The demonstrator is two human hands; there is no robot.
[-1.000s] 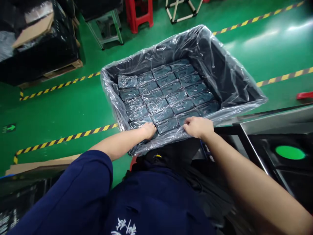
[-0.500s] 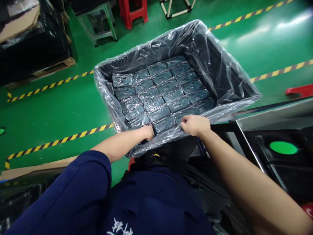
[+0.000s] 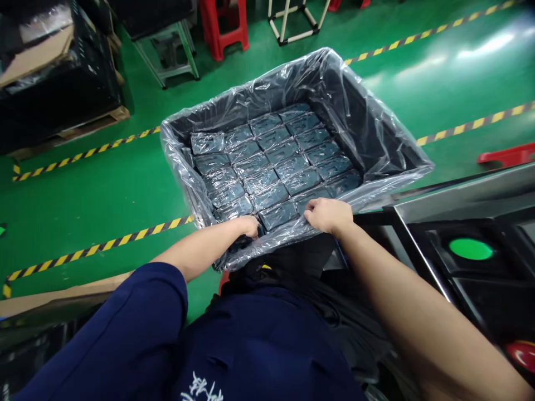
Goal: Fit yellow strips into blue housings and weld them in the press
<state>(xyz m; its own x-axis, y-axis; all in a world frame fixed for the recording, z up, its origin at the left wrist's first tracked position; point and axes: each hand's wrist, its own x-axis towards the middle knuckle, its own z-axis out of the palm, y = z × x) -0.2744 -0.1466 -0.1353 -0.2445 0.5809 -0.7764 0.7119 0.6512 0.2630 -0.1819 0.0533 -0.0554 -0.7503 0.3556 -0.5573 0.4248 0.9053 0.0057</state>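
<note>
Left hand: your left hand (image 3: 249, 227) is down at the near-left corner of the box (image 3: 370, 131), against the dark packets (image 3: 278, 215). A second ago its bent fingers showed on top; now they have dropped lower, and most are out of sight.
Right hand: your right hand (image 3: 330, 215) has kept its place on the near rim, fingers curled and gripping the plastic liner (image 3: 288, 234) there.
Packets: wrapped in clear film, they lie in rows beyond and between your hands; the nearest full one sits just right of your left fingers. Their layout looks the same as before.
Raised packet: the pale-edged packet (image 3: 208, 142), beyond your left hand in the far-left corner, still sits a little askew.
View: the whole scene has slid somewhat leftward since the first frame, and more of the round red thing (image 3: 522, 353) shows beside your right forearm.
Left grip: your left fingertips are hidden, so I cannot tell whether they hold a packet or only press on one.
Near-left corner: the dark space under your left wrist is hard to read, with liner and shadow running together.
Packet surfaces: glare on the film blurs the edges beyond your left hand.
Cut off: the round red thing is partly covered by your right forearm.
</note>
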